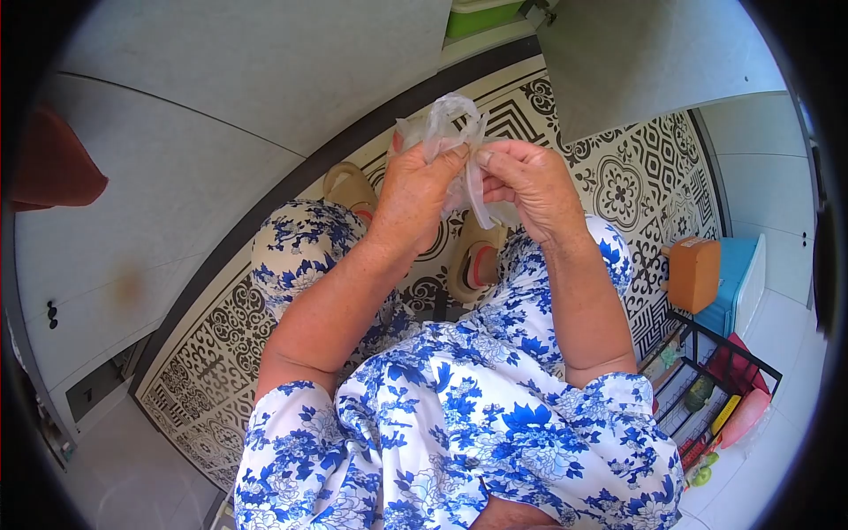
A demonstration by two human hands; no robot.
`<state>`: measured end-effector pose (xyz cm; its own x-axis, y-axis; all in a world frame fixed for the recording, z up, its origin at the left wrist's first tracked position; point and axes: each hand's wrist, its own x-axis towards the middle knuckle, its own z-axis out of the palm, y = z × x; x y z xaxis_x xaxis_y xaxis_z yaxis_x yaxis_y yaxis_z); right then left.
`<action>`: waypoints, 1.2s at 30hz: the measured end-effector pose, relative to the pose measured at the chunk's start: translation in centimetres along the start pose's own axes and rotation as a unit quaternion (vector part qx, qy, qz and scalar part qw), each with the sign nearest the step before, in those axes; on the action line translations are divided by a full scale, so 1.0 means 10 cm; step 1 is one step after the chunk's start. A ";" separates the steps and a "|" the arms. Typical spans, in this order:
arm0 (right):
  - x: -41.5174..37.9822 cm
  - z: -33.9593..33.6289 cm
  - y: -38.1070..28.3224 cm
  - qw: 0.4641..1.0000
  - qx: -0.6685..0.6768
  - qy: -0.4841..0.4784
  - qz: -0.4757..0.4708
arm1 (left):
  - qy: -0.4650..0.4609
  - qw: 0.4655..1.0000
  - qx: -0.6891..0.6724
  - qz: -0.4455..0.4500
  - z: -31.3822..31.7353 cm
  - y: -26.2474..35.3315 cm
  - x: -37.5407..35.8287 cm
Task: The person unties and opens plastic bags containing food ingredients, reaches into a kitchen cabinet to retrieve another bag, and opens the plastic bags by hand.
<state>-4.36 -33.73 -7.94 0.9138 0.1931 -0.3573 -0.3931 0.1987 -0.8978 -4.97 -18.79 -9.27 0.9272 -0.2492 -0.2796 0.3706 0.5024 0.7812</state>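
A thin translucent plastic bag (458, 115) is bunched up between my two hands, over the floor in front of my knees. My left hand (413, 190) has its fingers wrapped round the bag, with the thumb pointing toward the other hand. With thumb and forefinger, my right hand (528, 181) pinches a strand of the bag close to the left thumb. A loop of plastic stands up above both hands, and a loose strip hangs down between them. Part of the bag is hidden behind the left hand.
Grey cabinet fronts (177, 115) run along the left, and a cabinet door (654, 62) juts out at upper right. A green container (481, 18) sits inside the cabinet. At right stand an orange-brown box (693, 274), a blue box (740, 283) and a black rack (707, 371) holding vegetables.
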 end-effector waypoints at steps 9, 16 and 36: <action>0.01 0.06 0.01 0.997 -0.055 0.035 -0.031 | -0.016 0.999 0.039 0.009 0.00 -0.05 0.02; 0.00 0.07 0.05 0.986 -0.141 0.030 -0.084 | 0.008 0.997 0.072 0.008 0.02 -0.03 0.02; -0.01 0.08 0.09 0.950 -0.286 0.041 -0.117 | 0.004 0.984 0.168 -0.055 -0.06 0.08 -0.04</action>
<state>-4.93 -32.84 -8.51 0.9836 0.1272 -0.1276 -0.0791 -0.3316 -0.9401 -5.02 -17.81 -8.92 0.8833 -0.2796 -0.3764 0.4314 0.1705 0.8859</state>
